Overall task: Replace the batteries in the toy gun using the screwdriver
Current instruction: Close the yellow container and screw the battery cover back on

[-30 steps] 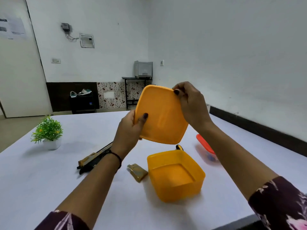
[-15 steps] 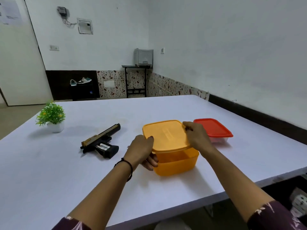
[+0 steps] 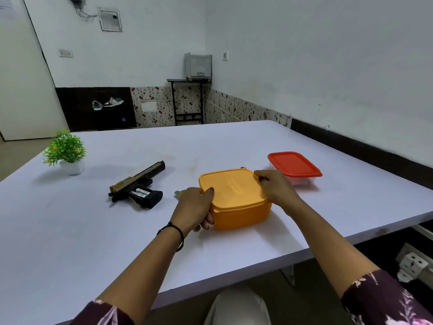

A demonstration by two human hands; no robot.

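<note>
Sideways lies the black-and-gold toy gun; both hands clasp the orange box.

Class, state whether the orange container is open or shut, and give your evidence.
Shut: the lid lies flat on the orange container, left hand and right hand at its edges.

Curled left hand, curled right hand

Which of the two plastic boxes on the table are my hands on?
The orange box, gripped at opposite sides by the left hand and right hand. The red-lidded box sits farther back to the right, not held.
</note>
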